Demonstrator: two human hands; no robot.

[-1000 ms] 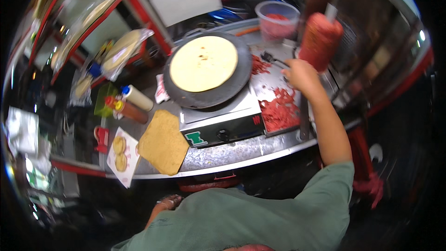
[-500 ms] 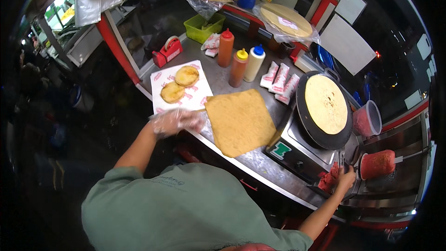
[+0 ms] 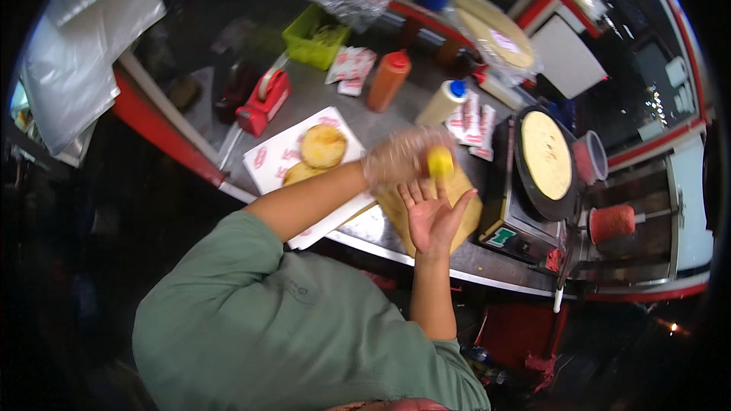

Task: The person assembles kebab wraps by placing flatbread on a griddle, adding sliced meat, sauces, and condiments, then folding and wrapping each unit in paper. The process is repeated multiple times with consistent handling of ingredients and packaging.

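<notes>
Left hand (image 3: 400, 158), in a clear plastic glove, is pinching a yellow dough ball (image 3: 440, 161) right above the open, empty right hand (image 3: 432, 213). Looks like early shaping; two dough pieces (image 3: 316, 154) wait on the paper (image 3: 283, 154), flatbread (image 3: 546, 154) already on the griddle (image 3: 527, 183).

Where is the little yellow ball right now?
The yellow ball is near the middle of the head view, held in the gloved left hand just above the open right hand, over the wooden board.
</notes>
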